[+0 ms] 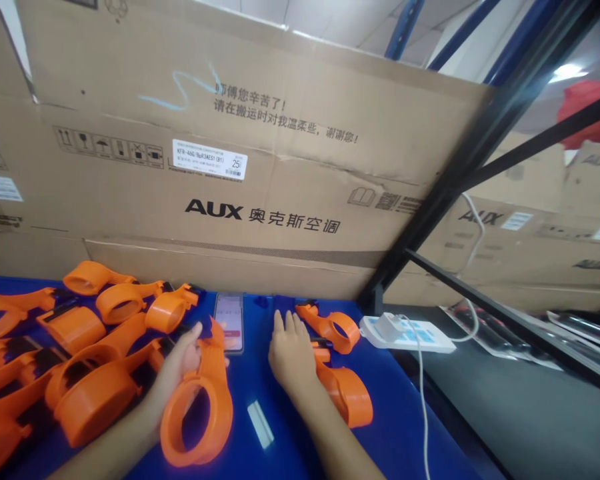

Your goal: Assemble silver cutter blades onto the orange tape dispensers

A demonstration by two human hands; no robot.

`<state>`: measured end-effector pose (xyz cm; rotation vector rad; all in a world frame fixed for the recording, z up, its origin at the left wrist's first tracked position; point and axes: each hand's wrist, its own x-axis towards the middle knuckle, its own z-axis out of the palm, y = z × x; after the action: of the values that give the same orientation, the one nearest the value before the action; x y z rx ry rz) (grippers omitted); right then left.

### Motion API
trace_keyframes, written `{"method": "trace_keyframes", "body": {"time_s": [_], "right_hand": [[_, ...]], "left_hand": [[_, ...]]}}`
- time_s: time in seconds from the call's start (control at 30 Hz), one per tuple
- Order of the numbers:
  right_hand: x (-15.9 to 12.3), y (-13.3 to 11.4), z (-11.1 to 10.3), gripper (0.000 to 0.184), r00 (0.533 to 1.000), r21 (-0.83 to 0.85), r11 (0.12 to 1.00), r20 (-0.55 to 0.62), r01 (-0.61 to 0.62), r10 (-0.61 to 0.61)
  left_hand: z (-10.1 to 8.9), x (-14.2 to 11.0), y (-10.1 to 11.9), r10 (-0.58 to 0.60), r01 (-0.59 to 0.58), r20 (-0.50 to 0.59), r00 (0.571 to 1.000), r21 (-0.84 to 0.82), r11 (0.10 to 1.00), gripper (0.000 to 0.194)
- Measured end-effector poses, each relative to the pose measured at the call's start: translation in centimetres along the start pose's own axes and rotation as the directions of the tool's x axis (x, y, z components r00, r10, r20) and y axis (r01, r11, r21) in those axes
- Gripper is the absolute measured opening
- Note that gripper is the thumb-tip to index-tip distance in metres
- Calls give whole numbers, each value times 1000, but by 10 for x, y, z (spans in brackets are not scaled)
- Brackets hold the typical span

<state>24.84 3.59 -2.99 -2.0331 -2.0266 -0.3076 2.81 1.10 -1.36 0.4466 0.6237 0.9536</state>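
My left hand point(180, 363) is wrapped round the handle end of an orange ring-shaped plastic part point(203, 413), which lies tilted on the blue table point(395, 427). My right hand point(289, 353) lies flat on the table with its fingers stretched out and together, holding nothing. Just right of that hand lie two more orange ring parts, one nearer point(347, 393) and one farther point(333, 327). A small white flat strip point(261, 423) lies on the table between my forearms.
A heap of several orange ring parts point(80, 347) fills the table's left side. A phone point(229, 321) lies face up beyond my hands. A white power strip point(405, 333) with a plug and cable sits at the right edge. Large cardboard boxes point(230, 167) stand behind.
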Motion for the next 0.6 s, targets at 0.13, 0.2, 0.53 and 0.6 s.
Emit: {"method": "trace_keyframes", "body": {"time_s": [0.13, 0.2, 0.53, 0.6], "right_hand": [[0, -1, 3, 52, 999, -15, 1000, 33, 24, -23], [1, -1, 0, 47, 998, -17, 999, 39, 42, -42], [4, 0, -16, 28, 994, 100, 991, -76, 87, -79], [5, 2, -23, 30, 990, 135, 987, -125, 88, -71]], "left_hand": [[0, 2, -1, 10, -10, 14, 1000, -14, 1000, 56], [-1, 3, -3, 15, -15, 12, 1000, -1, 1000, 61], [-3, 3, -6, -24, 24, 40, 999, -12, 1000, 61], [-4, 3, -6, -42, 44, 71, 997, -31, 999, 61]]}}
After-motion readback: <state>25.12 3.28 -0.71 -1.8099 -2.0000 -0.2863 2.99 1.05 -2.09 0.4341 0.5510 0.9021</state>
